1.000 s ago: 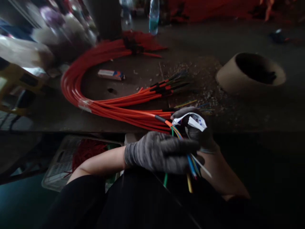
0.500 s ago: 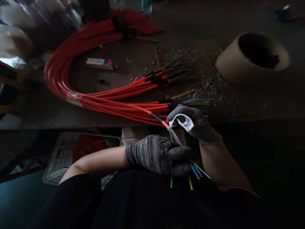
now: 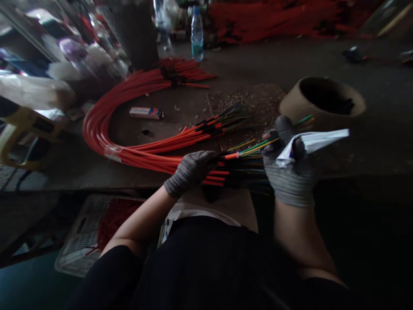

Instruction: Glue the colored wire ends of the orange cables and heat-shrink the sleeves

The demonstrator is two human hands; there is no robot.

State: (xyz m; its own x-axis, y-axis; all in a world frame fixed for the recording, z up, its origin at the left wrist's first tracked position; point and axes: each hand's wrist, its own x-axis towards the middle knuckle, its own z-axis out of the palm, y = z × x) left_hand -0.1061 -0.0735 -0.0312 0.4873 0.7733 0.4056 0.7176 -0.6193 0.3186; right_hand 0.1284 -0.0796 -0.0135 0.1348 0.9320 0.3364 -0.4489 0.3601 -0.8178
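Note:
My left hand, in a grey knitted glove, is closed around an orange cable near its stripped end. Green and yellow wires run from that end to the fingers of my gloved right hand, which are closed on them. A crumpled white tube with a dark nozzle area is also held in my right hand, against the palm. Beneath my hands lies a bent bundle of orange cables, with black bands and thin coloured wires at its ends.
A cardboard ring stands at the right. A small box lies inside the cable bend, and a water bottle stands behind. Below the table edge is a plastic crate of red pieces. A yellow tool is at left.
My left hand moved from the loose wires up and left to the cable. My right hand turned and moved right, now on the wires. The cable end lies more level, and the view has tilted up.

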